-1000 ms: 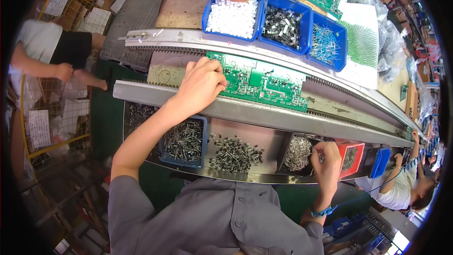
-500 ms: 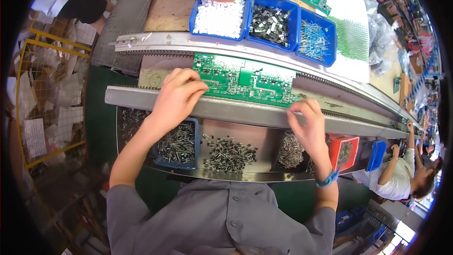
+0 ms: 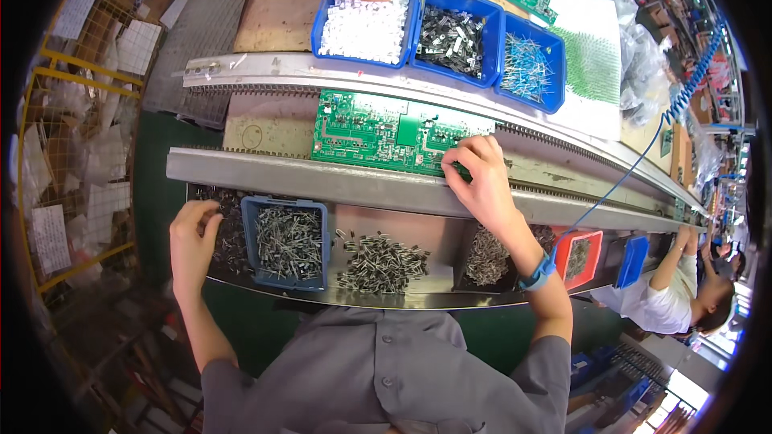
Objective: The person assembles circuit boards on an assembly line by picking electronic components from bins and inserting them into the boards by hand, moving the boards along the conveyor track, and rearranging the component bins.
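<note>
The right hand (image 3: 481, 175) bends over the right part of the green circuit board (image 3: 362, 133), which lies between metal rails (image 3: 322, 182). Well apart, the left hand (image 3: 191, 243) is near dark parts (image 3: 232, 227) beside a bin (image 3: 324, 249). Whether either pinches anything is unclear.

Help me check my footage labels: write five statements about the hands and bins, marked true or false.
1. The right hand is at the green circuit board. True.
2. The left hand is inside the red bin. False: it is by the dark loose parts, left of the grey-blue bin.
3. White parts lie in a blue bin beyond the board. True.
4. The blue wristband is on the left wrist. False: it is on the right wrist.
5. A loose pile lies right of the grey-blue bin. True.
</note>
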The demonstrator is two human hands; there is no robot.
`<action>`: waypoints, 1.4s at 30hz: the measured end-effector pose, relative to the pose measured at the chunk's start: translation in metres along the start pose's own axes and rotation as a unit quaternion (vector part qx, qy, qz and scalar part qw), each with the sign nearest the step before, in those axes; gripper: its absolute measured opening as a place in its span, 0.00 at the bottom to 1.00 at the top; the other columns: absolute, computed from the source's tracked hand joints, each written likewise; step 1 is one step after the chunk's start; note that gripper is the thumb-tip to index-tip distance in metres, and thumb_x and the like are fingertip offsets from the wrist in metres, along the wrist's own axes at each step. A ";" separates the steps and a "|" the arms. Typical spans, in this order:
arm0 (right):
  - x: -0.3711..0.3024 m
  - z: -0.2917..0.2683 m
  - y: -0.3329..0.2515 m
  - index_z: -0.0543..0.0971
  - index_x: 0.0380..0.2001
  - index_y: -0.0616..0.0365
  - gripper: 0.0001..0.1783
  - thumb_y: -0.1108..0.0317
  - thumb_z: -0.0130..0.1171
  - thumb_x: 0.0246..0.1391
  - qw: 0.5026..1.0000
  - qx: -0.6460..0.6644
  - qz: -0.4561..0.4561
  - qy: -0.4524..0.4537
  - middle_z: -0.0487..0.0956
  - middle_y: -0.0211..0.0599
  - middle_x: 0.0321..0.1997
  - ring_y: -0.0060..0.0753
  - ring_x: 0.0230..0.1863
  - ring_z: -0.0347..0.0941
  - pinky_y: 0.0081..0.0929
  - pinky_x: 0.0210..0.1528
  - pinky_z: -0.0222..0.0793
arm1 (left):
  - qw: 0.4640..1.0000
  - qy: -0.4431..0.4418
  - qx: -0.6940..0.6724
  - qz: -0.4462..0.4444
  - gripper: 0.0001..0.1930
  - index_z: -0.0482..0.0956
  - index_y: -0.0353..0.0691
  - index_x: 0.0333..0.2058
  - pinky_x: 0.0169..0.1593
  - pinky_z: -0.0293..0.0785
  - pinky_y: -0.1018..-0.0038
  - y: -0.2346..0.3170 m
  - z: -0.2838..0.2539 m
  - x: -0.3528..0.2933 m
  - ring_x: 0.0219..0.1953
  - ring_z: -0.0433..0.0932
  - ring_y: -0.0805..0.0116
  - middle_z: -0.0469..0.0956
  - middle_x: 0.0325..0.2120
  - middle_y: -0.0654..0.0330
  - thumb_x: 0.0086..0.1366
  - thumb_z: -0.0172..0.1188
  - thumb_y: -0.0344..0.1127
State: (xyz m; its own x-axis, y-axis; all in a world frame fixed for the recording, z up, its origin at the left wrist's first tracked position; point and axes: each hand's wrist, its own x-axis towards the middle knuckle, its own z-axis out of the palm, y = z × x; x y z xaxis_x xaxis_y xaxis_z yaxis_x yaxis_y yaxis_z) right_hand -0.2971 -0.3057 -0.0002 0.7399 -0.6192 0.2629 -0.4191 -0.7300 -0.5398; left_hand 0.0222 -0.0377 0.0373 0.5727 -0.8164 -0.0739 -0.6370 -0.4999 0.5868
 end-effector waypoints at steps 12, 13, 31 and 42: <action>0.001 -0.009 -0.010 0.79 0.29 0.53 0.09 0.75 0.63 0.40 0.996 -0.088 -0.010 -0.019 0.72 0.32 0.35 0.39 0.41 0.66 0.34 0.41 0.58 | 0.992 -0.040 0.123 0.004 0.13 0.77 0.34 0.35 0.39 0.71 0.65 -0.009 0.016 -0.027 0.36 0.75 0.53 0.74 0.33 0.53 0.48 0.63 0.21; -0.001 -0.010 -0.010 0.79 0.29 0.53 0.09 0.75 0.63 0.40 0.996 -0.089 -0.010 -0.019 0.72 0.32 0.35 0.39 0.41 0.66 0.34 0.41 0.58 | 0.991 -0.047 0.122 0.011 0.13 0.77 0.34 0.35 0.38 0.72 0.65 -0.009 0.016 -0.026 0.35 0.76 0.54 0.74 0.32 0.54 0.48 0.63 0.22; -0.125 -0.107 -0.013 0.77 0.33 0.67 0.07 0.75 0.58 0.50 0.932 -0.181 0.309 0.051 0.77 0.50 0.28 0.52 0.31 0.74 0.37 0.36 0.69 | 0.991 -0.064 0.108 0.035 0.11 0.76 0.36 0.34 0.37 0.70 0.62 -0.007 0.025 -0.020 0.34 0.75 0.51 0.74 0.30 0.53 0.49 0.62 0.23; -0.181 -0.071 0.004 0.78 0.34 0.65 0.12 0.76 0.63 0.43 0.895 -0.161 0.416 -0.014 0.76 0.48 0.34 0.51 0.35 0.73 0.37 0.38 0.69 | 0.997 -0.032 0.066 0.020 0.07 0.77 0.33 0.34 0.31 0.72 0.70 -0.006 0.019 -0.023 0.26 0.76 0.59 0.75 0.29 0.54 0.54 0.60 0.22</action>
State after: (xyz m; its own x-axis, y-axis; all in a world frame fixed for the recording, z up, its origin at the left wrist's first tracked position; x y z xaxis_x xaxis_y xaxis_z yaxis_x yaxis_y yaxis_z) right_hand -0.4700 -0.2166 0.0071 0.1122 -0.9831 -0.1450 -0.9574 -0.0678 -0.2807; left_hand 0.0028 -0.0215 0.0200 0.5136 -0.8515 -0.1060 -0.7234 -0.4962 0.4801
